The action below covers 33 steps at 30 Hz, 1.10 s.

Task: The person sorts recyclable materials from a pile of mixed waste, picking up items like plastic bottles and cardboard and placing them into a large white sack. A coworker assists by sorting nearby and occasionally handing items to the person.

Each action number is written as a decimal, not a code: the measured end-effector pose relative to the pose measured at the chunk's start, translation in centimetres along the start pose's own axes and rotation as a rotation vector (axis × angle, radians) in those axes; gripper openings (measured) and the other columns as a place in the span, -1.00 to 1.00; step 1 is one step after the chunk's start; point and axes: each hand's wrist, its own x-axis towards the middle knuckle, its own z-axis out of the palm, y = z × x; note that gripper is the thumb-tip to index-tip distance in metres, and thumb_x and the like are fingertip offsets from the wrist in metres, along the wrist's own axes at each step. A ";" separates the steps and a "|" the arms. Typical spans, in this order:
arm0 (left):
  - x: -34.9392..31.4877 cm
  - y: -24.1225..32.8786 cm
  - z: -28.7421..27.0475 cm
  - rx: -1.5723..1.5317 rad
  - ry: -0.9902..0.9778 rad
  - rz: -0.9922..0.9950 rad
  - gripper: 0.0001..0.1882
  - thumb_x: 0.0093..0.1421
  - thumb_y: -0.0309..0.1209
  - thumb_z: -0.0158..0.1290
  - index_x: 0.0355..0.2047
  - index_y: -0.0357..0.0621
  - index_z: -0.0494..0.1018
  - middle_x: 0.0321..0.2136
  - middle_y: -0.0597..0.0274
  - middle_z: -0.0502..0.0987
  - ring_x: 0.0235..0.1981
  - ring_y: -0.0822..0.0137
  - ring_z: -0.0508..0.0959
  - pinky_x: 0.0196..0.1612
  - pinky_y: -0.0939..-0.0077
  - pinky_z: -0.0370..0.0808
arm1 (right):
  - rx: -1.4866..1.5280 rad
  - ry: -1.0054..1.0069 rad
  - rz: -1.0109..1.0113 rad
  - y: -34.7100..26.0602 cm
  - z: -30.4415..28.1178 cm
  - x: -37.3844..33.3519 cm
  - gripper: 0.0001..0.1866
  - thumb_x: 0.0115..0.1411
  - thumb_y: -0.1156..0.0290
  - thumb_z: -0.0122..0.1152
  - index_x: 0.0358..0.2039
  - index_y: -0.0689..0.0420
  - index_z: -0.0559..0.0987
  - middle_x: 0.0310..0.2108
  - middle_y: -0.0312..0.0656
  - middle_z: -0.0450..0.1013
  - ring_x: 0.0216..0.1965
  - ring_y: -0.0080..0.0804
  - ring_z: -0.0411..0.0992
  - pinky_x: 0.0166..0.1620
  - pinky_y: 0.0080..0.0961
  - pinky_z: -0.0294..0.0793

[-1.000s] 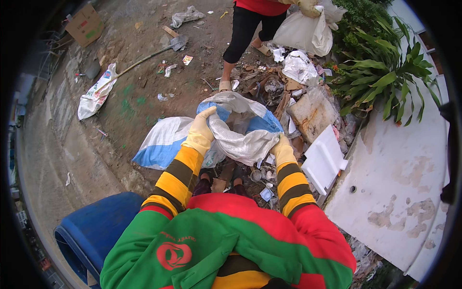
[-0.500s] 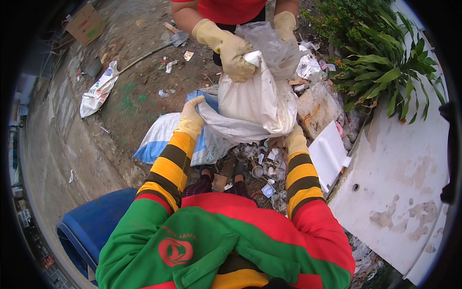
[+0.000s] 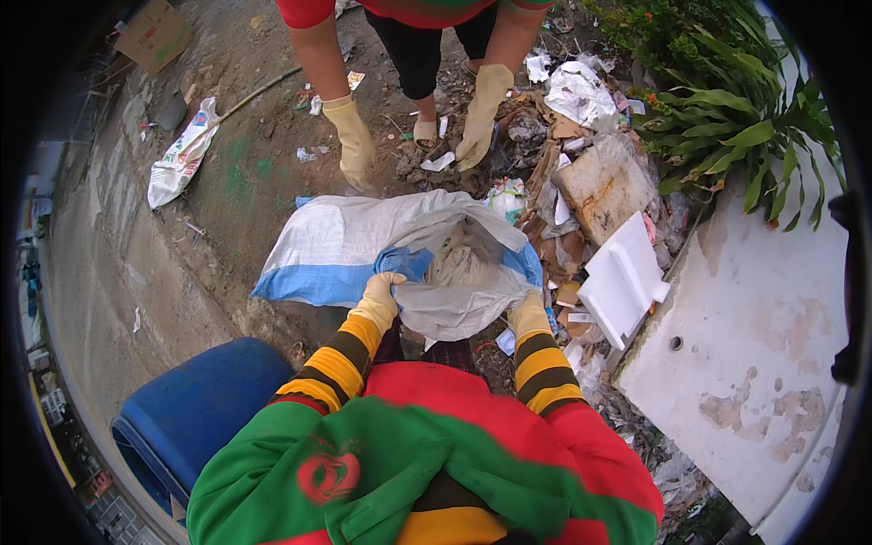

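Note:
In front of me a white and blue woven sack [image 3: 318,241] lies sideways, its mouth spread toward the right with pale, crumpled contents inside. My left hand [image 3: 378,300], in a cream rubber glove, grips the near rim of the mouth. On the right side of that rim, my right hand [image 3: 528,314] in a matching glove is closed on the sack's edge, its fingertips partly hidden. Across from me a co-worker bends forward; their gloved left hand [image 3: 486,116] and right hand [image 3: 352,143] hang near the ground beyond the sack, holding nothing visible.
A blue plastic barrel [image 3: 213,404] lies at lower left. On the right are a litter heap, a stained foam block [image 3: 606,177], a white foam panel [image 3: 627,277], a white slab [image 3: 736,354] and a leafy plant [image 3: 727,118]. Farther left lies another sack [image 3: 184,162] beside a pole.
The co-worker's hands have let go of the white bag they held over the sack and moved down toward the ground. My hands have come nearer to me with the sack's rim.

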 end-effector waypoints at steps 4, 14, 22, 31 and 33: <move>2.4 0.0 2.2 0.378 -0.168 0.276 -0.71 -0.15 -0.49 0.16 -0.33 -0.25 0.53 -0.30 0.09 0.56 -0.32 0.16 0.53 -0.13 0.32 0.48 | 0.045 0.021 0.026 -1.2 0.2 0.5 -0.46 0.30 0.04 -0.17 0.18 0.09 0.34 0.16 -0.14 0.32 0.13 -0.18 0.29 0.10 -0.10 0.31; -2.7 -0.1 6.1 0.349 -0.071 0.297 -0.79 -0.01 -0.43 0.10 -0.31 -0.17 0.50 -0.30 0.11 0.55 -0.28 0.16 0.53 -0.12 0.41 0.48 | 0.038 0.062 0.124 -3.3 1.2 -1.8 -0.48 0.27 0.07 -0.12 0.20 -0.03 0.30 0.24 -0.21 0.23 0.21 -0.17 0.21 0.16 -0.05 0.23; -6.6 -1.7 7.2 0.458 -0.080 0.371 -0.60 -0.05 -0.73 0.05 -0.16 -0.18 0.46 -0.19 0.07 0.52 -0.14 0.25 0.52 -0.01 0.46 0.44 | 0.114 -0.313 0.231 -3.5 0.9 -2.5 -0.53 0.27 0.09 -0.01 0.09 0.08 0.40 0.10 -0.09 0.39 0.12 0.02 0.34 0.18 0.04 0.28; -15.4 8.7 8.5 -0.070 -0.392 0.647 -0.57 -0.06 -0.68 0.02 -0.09 -0.26 0.45 -0.17 0.12 0.54 -0.12 0.24 0.53 0.05 0.40 0.45 | 0.138 -0.520 0.048 -3.1 6.0 -13.2 -0.46 -0.06 0.48 0.10 0.03 0.25 0.41 0.02 0.05 0.41 0.04 0.11 0.37 0.18 0.10 0.29; -17.4 11.9 7.3 -0.491 -0.517 0.427 -0.56 -0.07 -0.61 0.00 -0.08 -0.30 0.46 -0.18 0.11 0.55 -0.18 0.18 0.56 0.02 0.33 0.49 | 0.153 -0.672 -0.071 -2.7 8.4 -16.2 -0.41 -0.10 0.49 0.10 0.04 0.27 0.40 0.02 0.04 0.41 0.04 0.10 0.38 0.18 0.05 0.32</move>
